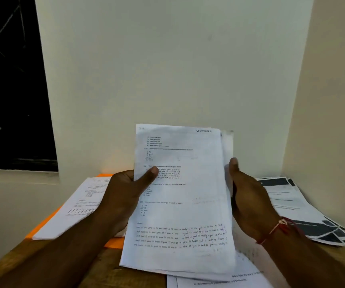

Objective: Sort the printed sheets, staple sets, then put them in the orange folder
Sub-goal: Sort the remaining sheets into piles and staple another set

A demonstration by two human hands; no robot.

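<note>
Printed sheets (179, 194) are held up just right of the orange folder (114, 243), their edges gripped by fingers of the left hand (123, 196) and right hand (250, 202). Sorting looks unfinished: a pile (78, 204) lies on the folder, and stapling and filing seem still to do.

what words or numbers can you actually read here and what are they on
"SECTION Y": handwritten at the top right corner of the held sheets; the last character could be a 4.
Printed questions and handwritten lines lower on the held sheets: too blurred to read.
Print on the pile lying on the orange folder: too small to read.
Print on the dark-printed sheets: blurred.
Print on the sheets at the bottom edge: blurred.
</note>
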